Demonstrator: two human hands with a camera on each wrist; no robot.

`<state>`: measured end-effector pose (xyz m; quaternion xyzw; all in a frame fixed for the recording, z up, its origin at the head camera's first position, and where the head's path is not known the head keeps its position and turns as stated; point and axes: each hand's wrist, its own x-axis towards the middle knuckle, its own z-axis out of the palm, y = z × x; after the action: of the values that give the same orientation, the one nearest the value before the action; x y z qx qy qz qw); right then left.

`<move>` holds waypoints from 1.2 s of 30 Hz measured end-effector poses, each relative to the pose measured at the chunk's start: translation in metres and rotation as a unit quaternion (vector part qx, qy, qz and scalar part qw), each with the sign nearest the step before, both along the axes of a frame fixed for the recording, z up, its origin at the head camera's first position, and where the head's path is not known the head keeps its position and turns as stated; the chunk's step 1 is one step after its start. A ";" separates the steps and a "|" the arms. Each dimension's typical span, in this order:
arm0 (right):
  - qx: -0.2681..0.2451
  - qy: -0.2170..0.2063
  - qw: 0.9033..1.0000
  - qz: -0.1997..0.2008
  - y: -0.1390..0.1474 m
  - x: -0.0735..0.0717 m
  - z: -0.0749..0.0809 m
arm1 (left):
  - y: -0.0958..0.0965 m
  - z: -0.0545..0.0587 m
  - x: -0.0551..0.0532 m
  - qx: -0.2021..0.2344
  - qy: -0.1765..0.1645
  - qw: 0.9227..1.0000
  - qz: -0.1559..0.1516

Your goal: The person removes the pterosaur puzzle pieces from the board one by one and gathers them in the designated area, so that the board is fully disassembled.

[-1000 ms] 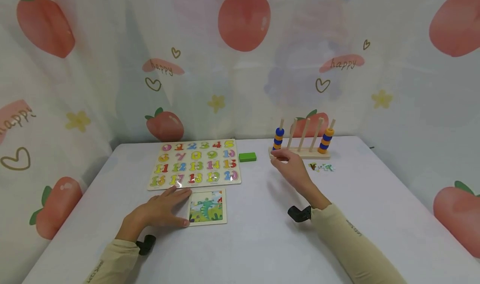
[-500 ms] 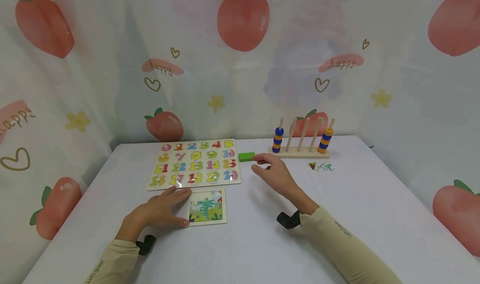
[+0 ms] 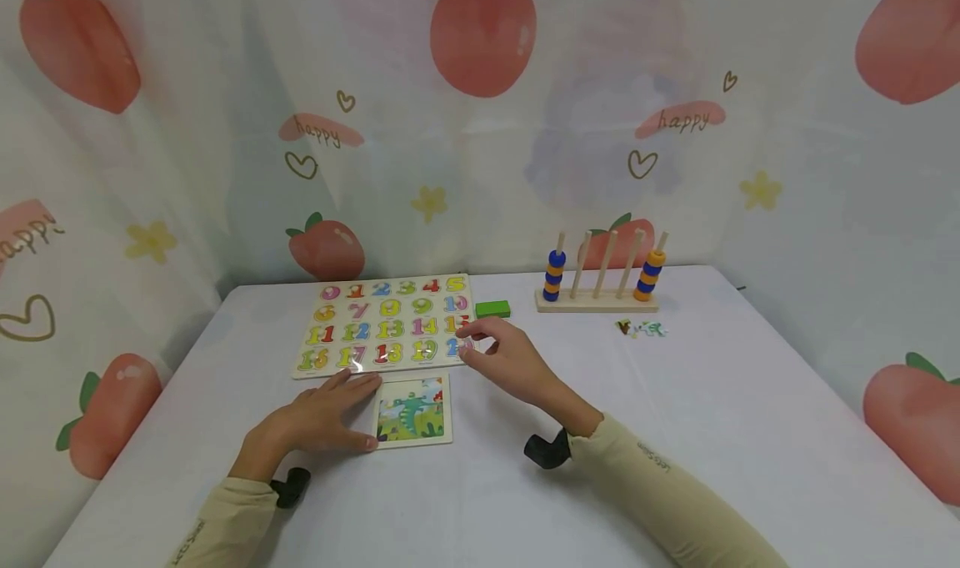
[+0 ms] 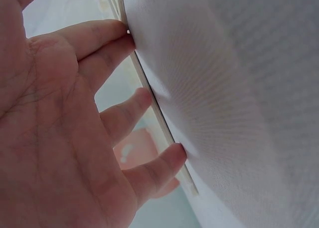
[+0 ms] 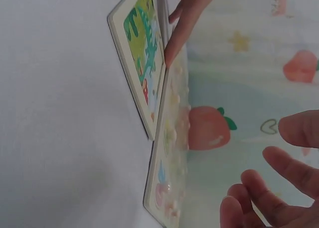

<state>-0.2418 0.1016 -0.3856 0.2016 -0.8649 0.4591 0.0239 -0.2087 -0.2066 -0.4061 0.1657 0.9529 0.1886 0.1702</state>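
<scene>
A square wooden picture puzzle (image 3: 411, 414) with a green crocodile-like figure lies in front of the number board. Along its left side rests my left hand (image 3: 322, 414), fingers spread, fingertips at the frame's edge; the left wrist view shows several fingertips (image 4: 174, 155) against that edge. Over the lower right corner of the number board (image 3: 390, 318) hovers my right hand (image 3: 517, 368). Its fingers are loosely bent, and in the right wrist view the thumb (image 5: 301, 130) and fingers stand apart with nothing between them. The board carries colourful numbers in rows.
A green block (image 3: 492, 309) lies right of the number board. Further right stands a wooden peg rack (image 3: 596, 303) with blue and orange beads on its outer pegs. In front of it are small colourful puzzle pieces (image 3: 641, 328). A fruit-patterned curtain (image 3: 480, 159) hangs behind the table.
My right hand has moved left and nearer, from in front of the peg rack past the green block to the number board's corner. The left hand stays on the puzzle.
</scene>
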 end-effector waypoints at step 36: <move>0.122 -0.047 0.985 0.108 -0.046 -0.006 -0.039 | 0.000 0.001 -0.001 0.001 -0.003 1.000 0.006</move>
<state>-0.2481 0.0551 -0.4249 0.2735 -0.8879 0.3586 -0.0912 -0.2097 -0.2065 -0.4051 0.1597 0.9533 0.1905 0.1715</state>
